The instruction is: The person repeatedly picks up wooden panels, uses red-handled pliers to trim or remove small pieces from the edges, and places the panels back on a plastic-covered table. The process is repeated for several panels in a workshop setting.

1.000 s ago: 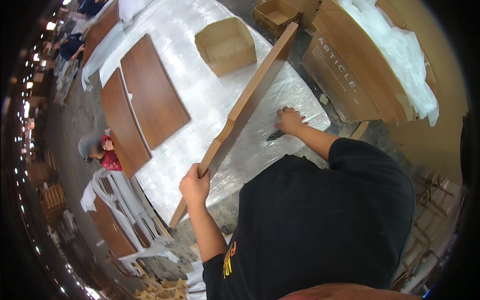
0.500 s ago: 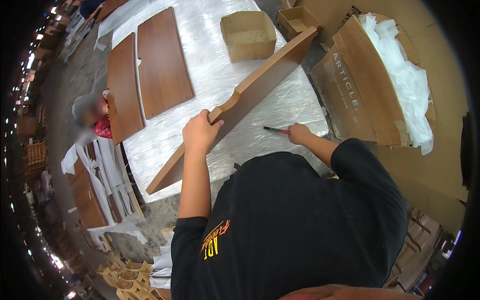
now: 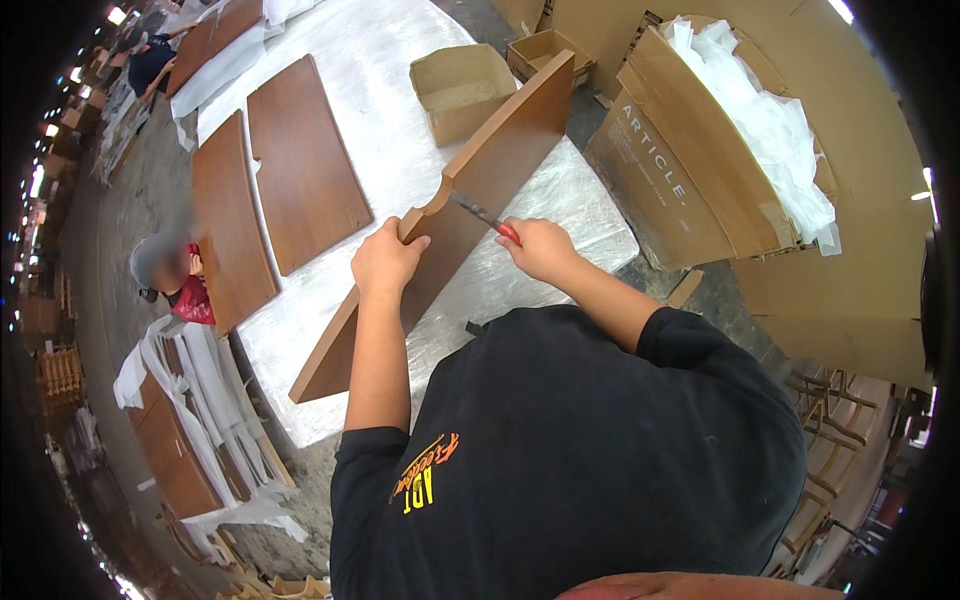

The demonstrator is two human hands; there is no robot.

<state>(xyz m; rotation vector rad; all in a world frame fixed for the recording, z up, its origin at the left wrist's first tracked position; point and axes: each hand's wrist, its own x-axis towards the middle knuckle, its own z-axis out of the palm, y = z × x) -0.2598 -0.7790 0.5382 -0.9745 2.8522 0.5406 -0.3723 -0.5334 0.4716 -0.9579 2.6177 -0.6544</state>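
Note:
A brown wooden panel (image 3: 512, 150) stands on its long edge, slanting across the wrapped table (image 3: 590, 215). Its upper edge has a curved notch near the middle. My left hand (image 3: 387, 258) grips that edge just beside the notch, thumb on the near face. In my right hand (image 3: 543, 250) is a red-handled tool with a narrow dark blade (image 3: 478, 211); whether it is a file or a knife I cannot tell. The tool's tip lies close to the notch, and contact with the wood is unclear.
Two flat wooden panels (image 3: 310, 165) lie on the table's left, where a person in red (image 3: 193, 300) stands. An open cardboard box (image 3: 460, 90) sits behind my panel. Right of the table is a large carton (image 3: 690, 180) stuffed with white wrapping. Paper-interleaved panels (image 3: 180, 440) stand at lower left.
My right hand has moved up and left, bringing the tool from over the table to the panel's notch. The left hand keeps its grip on the panel. The whole view has shifted slightly.

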